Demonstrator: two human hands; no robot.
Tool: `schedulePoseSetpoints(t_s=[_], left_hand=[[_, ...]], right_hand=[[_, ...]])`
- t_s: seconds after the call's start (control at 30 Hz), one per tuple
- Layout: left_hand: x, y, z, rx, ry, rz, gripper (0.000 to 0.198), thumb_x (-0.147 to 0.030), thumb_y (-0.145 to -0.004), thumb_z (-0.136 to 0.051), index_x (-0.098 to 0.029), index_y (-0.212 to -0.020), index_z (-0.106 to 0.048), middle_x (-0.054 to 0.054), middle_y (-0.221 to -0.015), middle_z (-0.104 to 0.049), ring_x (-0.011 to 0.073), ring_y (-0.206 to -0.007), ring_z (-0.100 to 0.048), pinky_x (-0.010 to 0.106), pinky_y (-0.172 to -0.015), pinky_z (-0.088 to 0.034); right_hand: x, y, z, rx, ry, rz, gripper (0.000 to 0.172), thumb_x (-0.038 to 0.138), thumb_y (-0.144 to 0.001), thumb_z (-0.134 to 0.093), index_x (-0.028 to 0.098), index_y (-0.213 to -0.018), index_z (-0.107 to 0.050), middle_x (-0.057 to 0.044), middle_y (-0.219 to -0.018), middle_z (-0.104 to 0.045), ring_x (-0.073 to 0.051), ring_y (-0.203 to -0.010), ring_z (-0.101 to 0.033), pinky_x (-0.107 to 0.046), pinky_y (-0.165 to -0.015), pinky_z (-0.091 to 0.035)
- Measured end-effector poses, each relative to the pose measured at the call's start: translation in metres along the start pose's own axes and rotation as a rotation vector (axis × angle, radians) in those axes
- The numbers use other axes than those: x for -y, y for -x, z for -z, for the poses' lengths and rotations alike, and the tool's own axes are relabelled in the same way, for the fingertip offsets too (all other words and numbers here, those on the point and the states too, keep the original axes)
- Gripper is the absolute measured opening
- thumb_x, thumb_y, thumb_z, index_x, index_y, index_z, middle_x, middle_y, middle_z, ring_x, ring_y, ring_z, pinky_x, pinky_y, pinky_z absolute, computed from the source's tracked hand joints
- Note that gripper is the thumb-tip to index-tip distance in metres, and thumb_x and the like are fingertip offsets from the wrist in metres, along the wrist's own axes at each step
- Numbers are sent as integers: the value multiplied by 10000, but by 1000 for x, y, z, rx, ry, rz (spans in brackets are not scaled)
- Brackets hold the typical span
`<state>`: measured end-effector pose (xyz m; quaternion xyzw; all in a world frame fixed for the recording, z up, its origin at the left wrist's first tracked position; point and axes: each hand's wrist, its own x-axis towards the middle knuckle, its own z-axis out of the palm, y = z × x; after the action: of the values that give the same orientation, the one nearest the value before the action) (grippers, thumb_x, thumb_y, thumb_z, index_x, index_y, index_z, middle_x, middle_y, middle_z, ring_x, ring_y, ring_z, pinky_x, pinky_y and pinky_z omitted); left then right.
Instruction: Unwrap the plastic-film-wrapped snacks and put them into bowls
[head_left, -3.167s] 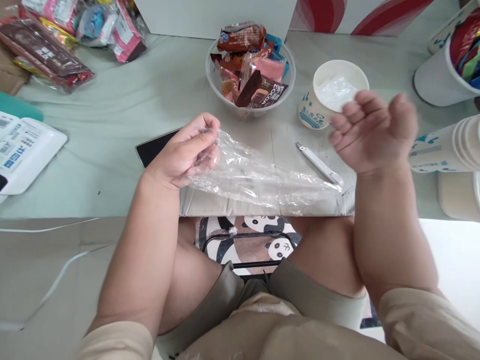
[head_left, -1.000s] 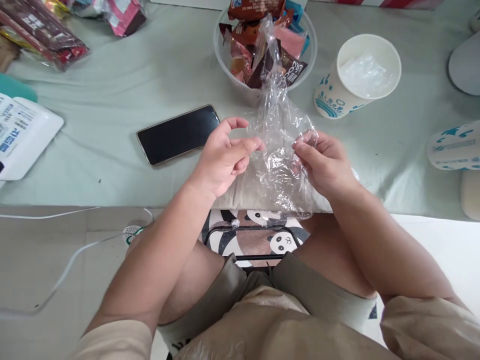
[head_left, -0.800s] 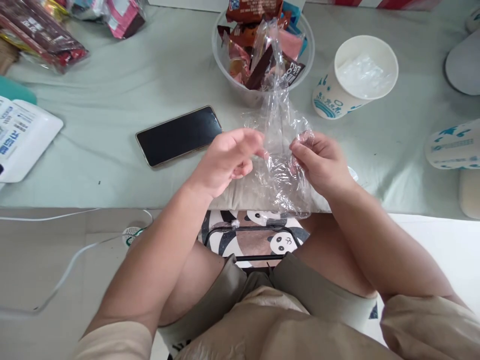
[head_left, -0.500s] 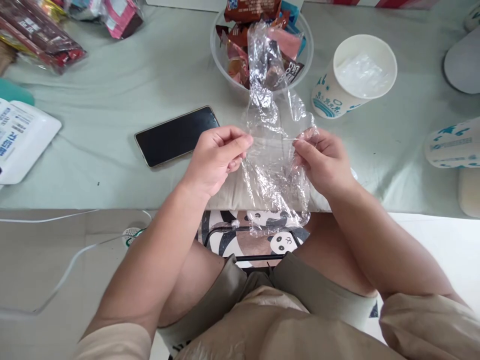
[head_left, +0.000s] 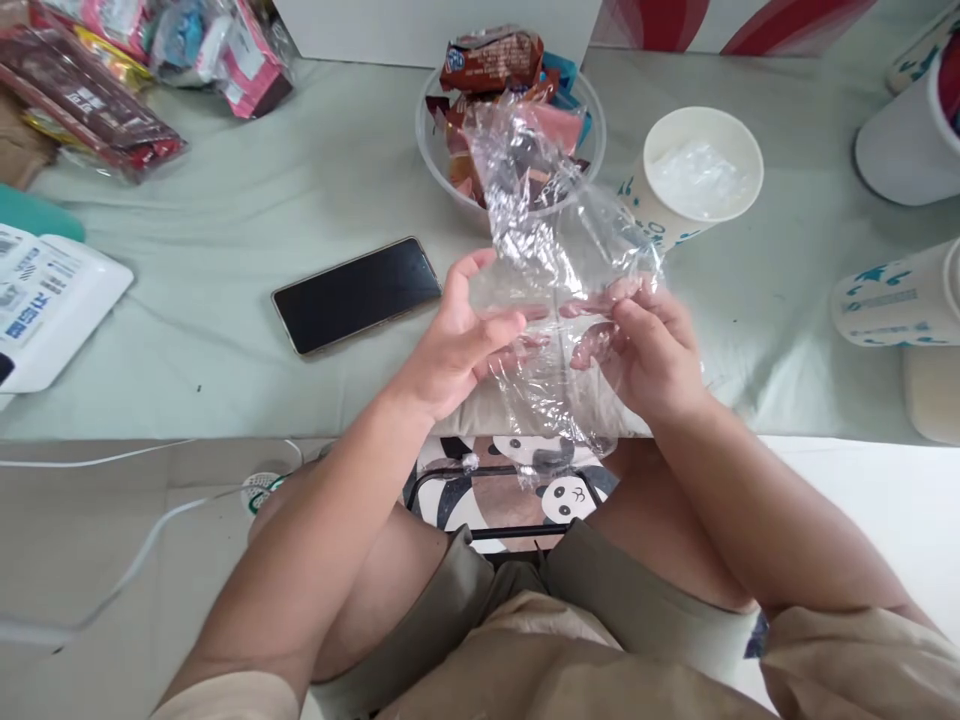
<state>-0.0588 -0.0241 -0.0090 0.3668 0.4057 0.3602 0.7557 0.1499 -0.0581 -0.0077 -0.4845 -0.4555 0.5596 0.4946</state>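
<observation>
A thin, crinkled clear plastic bag [head_left: 559, 375] hangs stretched between my hands over the table's front edge. My left hand [head_left: 465, 345] is at its left side with fingers spread apart, some of them seen through the film. On the right, my right hand [head_left: 652, 345] pinches the bag between thumb and fingers. The bag's upper end reaches up in front of a clear plastic bowl [head_left: 429, 165] filled with wrapped snacks [head_left: 491, 62]. Its lower end dangles above my lap.
A phone [head_left: 356, 295] lies left of my hands. To the right stand a paper cup [head_left: 660, 190] holding clear plastic and another paper cup [head_left: 889, 305]. Snack packets [head_left: 90, 100] and a white device [head_left: 67, 310] are at the left. A panda-patterned surface [head_left: 517, 495] shows below.
My left hand has gone from a pinch on the bag to spread fingers. My right hand keeps its pinch. The view has shifted slightly, so the table things appear lower.
</observation>
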Motion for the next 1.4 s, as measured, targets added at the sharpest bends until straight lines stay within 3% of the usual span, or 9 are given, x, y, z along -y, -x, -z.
schedulePoseSetpoints(t_s=[0.17, 0.3, 0.5, 0.6, 0.73, 0.87, 1.07, 1.23, 1.4], left_hand=[[6, -7, 8, -59, -129, -221, 544, -426, -782, -865, -308, -1138, -470, -66, -801, -693, 110, -551, -683, 200, -485, -492], [1, -3, 8, 17, -221, -145, 321, -333, -795, -806, -240, -926, -529, -64, -711, -659, 72, -434, -593, 175, -372, -396], [-7, 5, 6, 210, -336, -55, 221, -225, -770, -770, -197, -810, -554, -65, -680, -653, 25, -364, -497, 154, -344, -375], [-9, 6, 8, 325, -357, -10, 216, -215, -789, -764, -191, -823, -551, -49, -703, -691, 20, -343, -480, 159, -342, -378], [-9, 5, 11, 367, -378, 17, 235, -248, -808, -771, -188, -866, -551, -30, -722, -703, 37, -386, -521, 158, -354, -402], [-6, 4, 15, 413, -379, 94, 462, -303, -786, -811, -211, -1103, -488, -6, -823, -756, 70, -468, -606, 176, -443, -496], [-9, 8, 21, 404, -371, 136, 976, -215, -743, -829, -283, -1517, -240, -7, -876, -783, 120, -627, -734, 214, -629, -591], [-10, 13, 22, 517, -471, 249, 604, -183, -749, -818, -252, -1279, -537, 29, -1023, -783, 85, -647, -712, 194, -618, -560], [-9, 11, 19, 457, -483, 244, 284, -191, -829, -733, -212, -1075, -593, 20, -924, -764, 98, -590, -682, 215, -557, -569]], right_hand=[[-7, 2, 6, -48, 240, 119, 384, 619, -919, -708, 240, -904, -649, -37, -917, -717, -163, -735, -693, -318, -651, -585], [-13, -3, 27, -140, 323, 300, 485, 650, -877, -736, 343, -1227, -601, -54, -1292, -656, -224, -1054, -720, -341, -745, -621], [-12, -13, 51, -52, 354, 278, 688, 762, -834, -704, 399, -1382, -504, -72, -1531, -563, -294, -1349, -636, -459, -959, -627], [-7, -12, 45, 72, 417, 265, 726, 706, -799, -776, 348, -1380, -529, -76, -1232, -715, -270, -1188, -707, -440, -931, -620], [-4, -9, 31, 95, 482, 110, 350, 410, -874, -744, 235, -1159, -640, 31, -731, -622, -150, -664, -665, -294, -626, -539], [-8, -15, 25, -74, 582, 84, 180, 301, -870, -669, 220, -1030, -653, 42, -715, -584, -99, -497, -536, -254, -490, -404], [-12, -22, 26, -228, 900, 165, 166, 245, -810, -659, 220, -974, -671, 17, -770, -631, -101, -512, -471, -295, -596, -444], [-13, -20, 29, -282, 1011, 281, 176, 180, -820, -583, 244, -981, -609, -11, -851, -674, -132, -595, -524, -317, -644, -463], [-16, -23, 36, -308, 1116, 321, 258, 98, -766, -504, 246, -954, -599, -72, -976, -687, -181, -730, -574, -345, -684, -482]])
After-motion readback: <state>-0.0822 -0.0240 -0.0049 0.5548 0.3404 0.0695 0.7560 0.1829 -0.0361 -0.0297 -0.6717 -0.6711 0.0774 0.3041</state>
